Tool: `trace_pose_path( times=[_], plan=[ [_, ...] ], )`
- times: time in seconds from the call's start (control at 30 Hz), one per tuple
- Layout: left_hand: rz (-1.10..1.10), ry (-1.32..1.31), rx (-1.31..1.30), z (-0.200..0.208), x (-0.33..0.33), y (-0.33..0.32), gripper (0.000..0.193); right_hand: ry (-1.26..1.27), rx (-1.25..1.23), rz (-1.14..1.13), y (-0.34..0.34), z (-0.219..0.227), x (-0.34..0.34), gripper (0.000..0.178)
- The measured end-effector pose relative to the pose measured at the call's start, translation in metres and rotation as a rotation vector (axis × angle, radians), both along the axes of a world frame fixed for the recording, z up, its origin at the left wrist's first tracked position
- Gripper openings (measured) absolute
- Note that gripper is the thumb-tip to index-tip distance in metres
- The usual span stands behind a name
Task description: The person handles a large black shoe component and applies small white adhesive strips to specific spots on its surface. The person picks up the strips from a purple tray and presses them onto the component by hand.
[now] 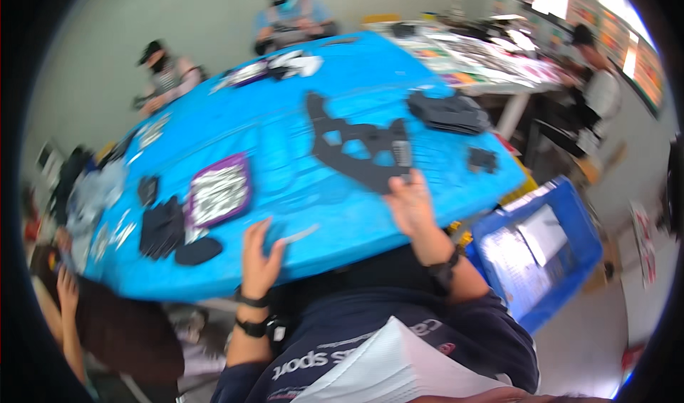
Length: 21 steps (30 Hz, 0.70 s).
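Observation:
A dark grey cut-out piece, curved and with several openings, spreads over the blue-covered table in front of me. My right hand is at its near right end, fingers stretched out and fingertips against or just beside the edge; blur hides the exact contact. Nearer the table's front edge, my left hand is open, thumb apart from the fingers, with nothing visible in it. A thin white strip lies beside the left thumb. To the left of that hand is a small dark oval piece.
Left on the table are a purple-rimmed tray and a dark stack. Another dark stack and a small dark piece lie right. A blue crate stands beside the table; co-workers sit around.

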State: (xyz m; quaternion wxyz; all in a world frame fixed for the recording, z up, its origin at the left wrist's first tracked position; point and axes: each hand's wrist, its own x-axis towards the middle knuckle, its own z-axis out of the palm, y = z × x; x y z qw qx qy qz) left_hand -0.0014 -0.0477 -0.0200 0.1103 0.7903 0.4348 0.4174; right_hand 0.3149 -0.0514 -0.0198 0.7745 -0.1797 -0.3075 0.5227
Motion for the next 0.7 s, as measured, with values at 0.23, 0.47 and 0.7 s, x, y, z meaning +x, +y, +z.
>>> trace_pose_path(
  times=[0.23,0.47,0.7],
  plan=[
    [-0.137,-0.360,-0.245,-0.016,-0.017,0.012,0.037,0.003,-0.022,0.010,0.000,-0.014,0.012,0.032],
    [-0.225,-0.779,-0.327,-0.003,-0.012,0.005,0.066,0.186,0.544,0.271,0.000,-0.048,0.043,0.030],
    [-0.864,-2.090,-0.193,0.042,-0.073,-0.024,0.050,0.779,0.591,0.353,-0.040,-0.001,0.145,0.031]
  ],
)
